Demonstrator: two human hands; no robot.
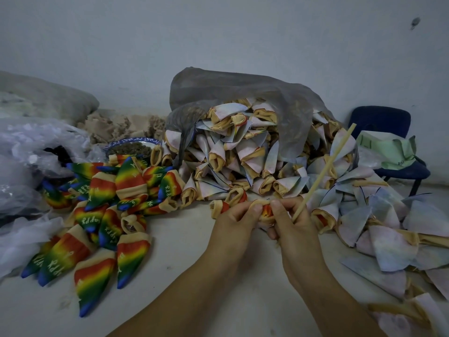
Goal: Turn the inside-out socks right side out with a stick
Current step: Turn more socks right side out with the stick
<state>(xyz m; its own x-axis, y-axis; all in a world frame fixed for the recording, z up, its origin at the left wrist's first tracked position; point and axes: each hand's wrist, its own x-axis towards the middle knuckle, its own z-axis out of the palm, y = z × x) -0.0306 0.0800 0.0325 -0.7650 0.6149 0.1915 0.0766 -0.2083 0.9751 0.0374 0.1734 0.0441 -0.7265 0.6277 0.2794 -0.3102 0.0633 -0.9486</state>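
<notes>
Pale surface (182, 276) meets a grey wall (218, 32). A bag (230, 86) spills pale inside-out socks (233, 154) at centre. Rainbow socks (102, 203) lie left and a chair (379, 117) stands right. Left hand (237, 216) pinches one sock (266, 211) just in front of the bag. Right hand (294, 222) grips the same sock, apparently half turned, with the stick (324, 171) slanting up and right. Bare surface lies between the piles, around the forearms.

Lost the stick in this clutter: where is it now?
Head view, right of centre: the stick is gripped in the right hand, which also pinches the sock, and slants up-right across the pale sock pile toward the blue chair.
</notes>
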